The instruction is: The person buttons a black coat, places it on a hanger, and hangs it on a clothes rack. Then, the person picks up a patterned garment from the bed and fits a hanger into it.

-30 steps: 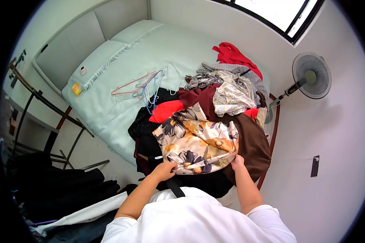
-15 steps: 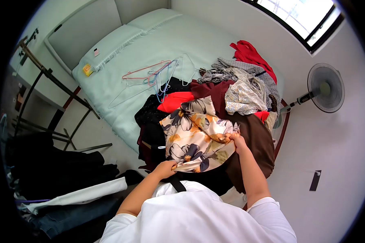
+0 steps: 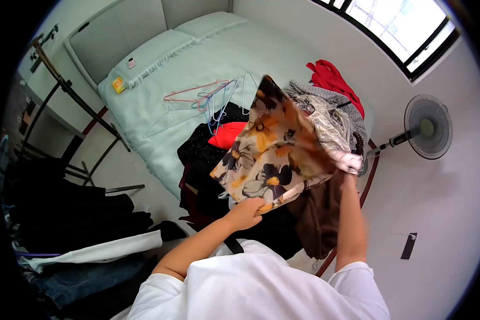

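Fingers (image 3: 258,204) of the left hand (image 3: 244,214) pinch a satiny cream cloth (image 3: 274,154) printed with orange and dark flowers, centre frame; the blurred right hand (image 3: 349,174), right of centre, seems clenched round its bunched corner. Up it comes! Draped low a moment ago, its far edge now rears above the mixed-colour clothes heap (image 3: 319,221), seemingly freeing it.

- Daylight enters through the window (image 3: 392,29) at upper right, its panes nearly blown out to white.
- A soft shadow lies on the wall (image 3: 445,186) below the fan (image 3: 427,127).
- Black clothes (image 3: 64,208) at lower left sink into darkness, losing detail.
- Blur smears the right hand (image 3: 349,175) and the right side of the floral cloth (image 3: 274,152).
- Wide-angle distortion bends lines; corners are black.
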`<move>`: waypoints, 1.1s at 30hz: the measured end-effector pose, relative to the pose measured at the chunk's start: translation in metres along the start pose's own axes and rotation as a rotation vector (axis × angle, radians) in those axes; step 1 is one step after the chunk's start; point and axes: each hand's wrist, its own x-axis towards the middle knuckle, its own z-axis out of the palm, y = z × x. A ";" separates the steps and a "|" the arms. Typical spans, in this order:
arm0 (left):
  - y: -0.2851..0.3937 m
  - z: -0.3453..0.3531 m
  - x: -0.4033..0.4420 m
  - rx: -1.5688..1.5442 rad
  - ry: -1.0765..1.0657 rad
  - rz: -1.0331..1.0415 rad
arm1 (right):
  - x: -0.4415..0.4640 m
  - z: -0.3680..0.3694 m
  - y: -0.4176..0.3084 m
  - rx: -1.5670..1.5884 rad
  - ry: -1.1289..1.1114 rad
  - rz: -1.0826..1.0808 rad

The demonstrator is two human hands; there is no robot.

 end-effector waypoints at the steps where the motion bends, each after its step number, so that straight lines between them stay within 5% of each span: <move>1: 0.003 0.003 0.004 0.010 -0.021 0.023 | -0.013 -0.011 0.018 -0.210 -0.039 -0.003; 3: 0.007 0.013 0.010 -0.002 -0.069 -0.004 | -0.049 -0.028 0.053 -0.508 -0.195 0.080; 6: 0.000 0.031 0.014 0.027 -0.111 -0.041 | -0.130 -0.029 0.076 -0.542 -0.597 0.482; 11: 0.006 0.037 0.024 -0.230 -0.165 -0.228 | -0.219 -0.028 0.075 -0.100 -1.077 0.590; 14: -0.001 0.047 0.026 -0.211 -0.211 -0.145 | -0.234 -0.018 0.079 -0.138 -1.086 0.263; 16: 0.009 0.044 0.024 -0.305 -0.183 -0.124 | -0.233 -0.022 0.079 -0.143 -1.034 0.254; 18: 0.015 0.036 0.023 -0.362 -0.240 -0.074 | -0.234 -0.022 0.074 0.211 -0.824 0.567; 23: 0.016 0.037 0.017 -0.412 -0.177 -0.111 | -0.238 -0.013 0.078 0.082 -0.678 0.428; 28: -0.007 0.019 0.022 0.096 0.247 0.088 | -0.235 0.001 0.050 0.220 -0.640 0.351; 33: -0.043 0.006 0.020 0.345 0.296 0.067 | -0.238 0.010 0.017 0.355 -0.682 0.306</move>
